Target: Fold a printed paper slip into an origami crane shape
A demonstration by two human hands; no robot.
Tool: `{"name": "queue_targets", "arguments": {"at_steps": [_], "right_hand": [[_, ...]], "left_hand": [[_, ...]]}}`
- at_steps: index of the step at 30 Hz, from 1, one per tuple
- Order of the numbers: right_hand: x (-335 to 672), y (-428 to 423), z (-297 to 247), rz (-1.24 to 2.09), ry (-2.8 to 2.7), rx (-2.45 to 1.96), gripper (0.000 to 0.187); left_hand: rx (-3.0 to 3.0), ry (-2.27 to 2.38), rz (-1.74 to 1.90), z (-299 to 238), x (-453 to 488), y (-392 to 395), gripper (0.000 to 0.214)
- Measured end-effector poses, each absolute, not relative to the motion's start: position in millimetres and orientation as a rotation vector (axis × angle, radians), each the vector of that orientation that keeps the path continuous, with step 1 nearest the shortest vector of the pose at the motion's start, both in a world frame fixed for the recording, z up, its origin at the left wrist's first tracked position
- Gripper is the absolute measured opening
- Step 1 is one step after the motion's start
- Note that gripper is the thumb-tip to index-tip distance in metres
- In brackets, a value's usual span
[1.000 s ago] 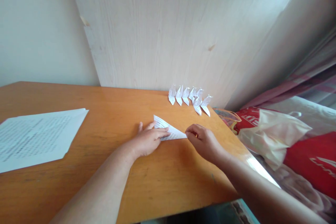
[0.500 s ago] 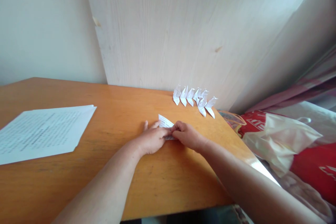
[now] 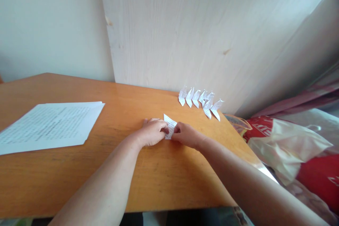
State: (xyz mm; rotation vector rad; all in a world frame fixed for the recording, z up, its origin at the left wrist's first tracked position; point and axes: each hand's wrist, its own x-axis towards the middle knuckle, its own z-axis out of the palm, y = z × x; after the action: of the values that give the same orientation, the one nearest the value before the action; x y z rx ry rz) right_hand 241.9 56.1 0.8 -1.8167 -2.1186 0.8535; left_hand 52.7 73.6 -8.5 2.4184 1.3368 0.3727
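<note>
A small folded piece of printed paper lies on the table between my two hands, one pointed corner sticking up and away from me. My left hand grips its left side, thumb and fingers curled at the edge. On the right side my right hand pinches the paper's lower right part between thumb and forefinger. Fingers cover both side edges, so the exact folds there are hidden.
Several folded paper cranes stand near the table's back right. To the left lies a stack of printed sheets. A pale wooden panel rises behind the table. Red and white bags sit beyond its right edge.
My hands have moved slightly apart, showing more of the folded paper between them. My left fingers have curled in from a spread pose. The whole view has shifted a little.
</note>
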Motion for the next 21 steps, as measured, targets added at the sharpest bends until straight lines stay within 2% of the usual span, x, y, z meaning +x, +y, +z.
{"name": "queue_targets", "arguments": {"at_steps": [21], "right_hand": [[232.7, 61.0, -8.7, 0.696, -2.202, -1.940, 0.023]], "left_hand": [[2.430, 1.355, 0.345, -7.1, 55.2, 73.0, 0.024]]}}
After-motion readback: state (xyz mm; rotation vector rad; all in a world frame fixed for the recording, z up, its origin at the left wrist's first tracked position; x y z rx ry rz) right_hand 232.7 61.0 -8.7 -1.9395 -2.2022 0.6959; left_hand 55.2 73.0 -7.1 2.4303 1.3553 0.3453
